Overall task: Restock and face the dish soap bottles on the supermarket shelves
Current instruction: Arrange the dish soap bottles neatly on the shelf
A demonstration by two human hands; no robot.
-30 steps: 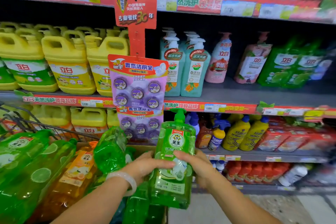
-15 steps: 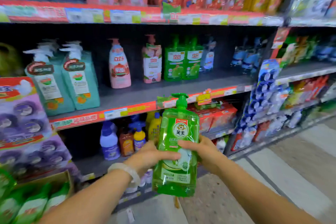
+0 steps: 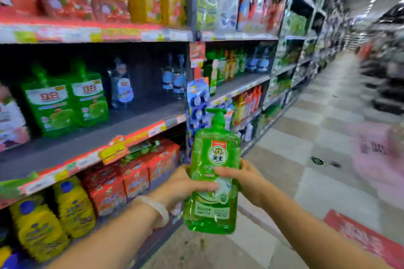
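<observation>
Item: green dish soap bottle [image 3: 213,181], pump top, upright. We are holding it between both hands, out in the aisle, off the shelves. Our left hand [image 3: 185,185] is clamping the bottle's left side, thumb lying across the label; a pale bracelet [image 3: 157,209] is sitting on that wrist. Our right hand [image 3: 244,179] is clamping the right side, fingers wrapping over the front. The pump is rising above both hands; the base is hanging below them. Left of our hands: a grey shelf [image 3: 135,120] is carrying two green refill pouches [image 3: 65,102]; below it, red boxes [image 3: 131,174] and yellow bottles [image 3: 54,216], all blurred.
</observation>
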